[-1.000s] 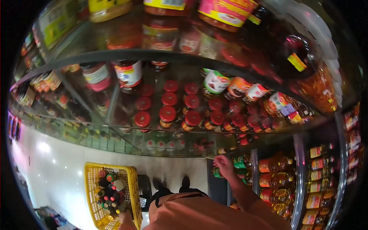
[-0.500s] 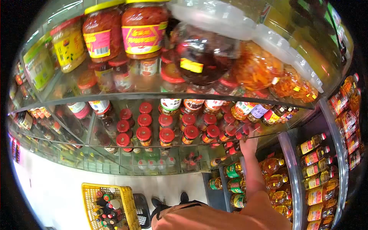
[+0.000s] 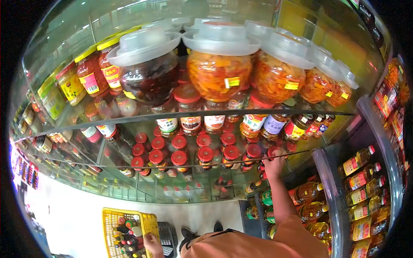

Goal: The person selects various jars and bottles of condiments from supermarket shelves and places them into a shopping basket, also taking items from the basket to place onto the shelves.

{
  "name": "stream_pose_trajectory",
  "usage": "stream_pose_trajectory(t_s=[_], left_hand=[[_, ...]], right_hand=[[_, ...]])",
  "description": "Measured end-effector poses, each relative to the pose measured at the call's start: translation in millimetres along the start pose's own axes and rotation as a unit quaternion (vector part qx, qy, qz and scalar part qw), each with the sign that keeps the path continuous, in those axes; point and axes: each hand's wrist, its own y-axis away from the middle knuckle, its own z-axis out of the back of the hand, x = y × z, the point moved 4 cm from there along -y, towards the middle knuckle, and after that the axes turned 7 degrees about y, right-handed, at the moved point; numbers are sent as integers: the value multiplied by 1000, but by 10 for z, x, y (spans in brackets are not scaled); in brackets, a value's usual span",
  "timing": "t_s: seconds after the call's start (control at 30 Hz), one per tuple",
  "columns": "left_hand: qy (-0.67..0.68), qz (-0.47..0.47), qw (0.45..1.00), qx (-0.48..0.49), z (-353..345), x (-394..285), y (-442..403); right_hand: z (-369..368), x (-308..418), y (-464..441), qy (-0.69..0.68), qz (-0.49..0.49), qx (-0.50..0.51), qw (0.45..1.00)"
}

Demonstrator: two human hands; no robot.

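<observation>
Right hand raised to red-lidded jar; left hand back in view.
Right hand was low by the green-labelled bottles 1 s ago, reached jar height by 0.5 s ago, now right at the jar, grip unclear. Left hand out of frame 0.5 s ago, now at side of yellow basket. View shifted: round white-lidded jars moved in from upper right, now showing more fully.

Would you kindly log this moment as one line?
left hand: at side of yellow basket; right hand: at red-lidded jar, grip unclear; basket: bottles inside; above: white-lidded jars
</observation>
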Motion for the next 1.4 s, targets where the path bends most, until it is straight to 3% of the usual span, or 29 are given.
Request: stream_pose_trajectory(t_s=[0.03, 0.13, 0.23, 0.33, 0.37, 0.43, 0.47, 0.53, 0.6, 0.67, 0.73, 0.77, 0.8, 0.87, 1.03, 1.1, 1.13, 1.2, 1.23, 1.27, 1.33, 1.4], left_hand=[[1, -17, 999, 42, -195, -435, 48], [70, -83, 985, 137, -788, -1357, 151], [144, -86, 948, 269, -1308, -2143, 296], [267, -116, 875, 387, -1776, -2809, 499], [266, -119, 875, 387, -1853, -2996, 543], [261, -182, 807, 498, -1956, -3422, 683], [298, -79, 780, 545, -1899, -3653, 718], [304, -78, 797, 517, -1987, -3479, 726], [360, 23, 788, 498, -1861, -3308, 764], [368, 60, 752, 544, -1675, -3148, 704], [383, 108, 750, 529, -1440, -3166, 677], [435, 121, 755, 475, -1389, -2976, 670], [443, 200, 747, 453, -1266, -3043, 670], [460, 185, 754, 431, -1155, -2813, 617], [530, 262, 725, 353, -826, -2852, 550], [560, 292, 677, 378, -749, -2607, 503], [563, 294, 678, 370, -728, -2348, 486], [555, 257, 745, 266, -626, -1935, 397], [496, 212, 787, 297, -619, -1603, 344], [548, 219, 748, 304, -542, -1704, 250], [536, 341, 748, 192, -403, -1681, 125], [525, 199, 813, 157, -207, -1846, -47]], right_hand=[[58, 11, 51, -3, -3, -3, 1000], [457, 207, 345, -94, 104, -86, 986], [939, 666, 480, -191, 170, 8, 967], [1116, 1159, 675, -356, 220, 156, 895], [1201, 1329, 724, -385, 211, 211, 873], [1211, 1568, 836, -441, 243, 224, 835], [1217, 1646, 908, -447, 245, 241, 826], [1276, 1822, 900, -479, 241, 305, 787], [1414, 1889, 656, -466, 281, 319, 776], [1651, 1867, 283, -340, 394, 199, 830], [1754, 1746, -223, -257, 411, 84, 870], [1805, 1633, -462, -234, 389, 24, 891], [1857, 1524, -668, -211, 365, -36, 906], [1952, 1417, -949, -118, 319, -127, 932], [1930, 1707, -1443, 97, 263, -133, 951], [1867, 1786, -1459, 112, 253, -138, 951], [1846, 1801, -1455, 120, 255, -136, 950], [1815, 1820, -1466, 126, 239, -129, 954], [1812, 1831, -1437, 107, 243, -136, 954], [1780, 1823, -1402, 86, 250, -143, 954], [1563, 1556, -1279, 106, 187, -162, 963], [1517, 1536, -1139, -86, 115, -188, 972]])
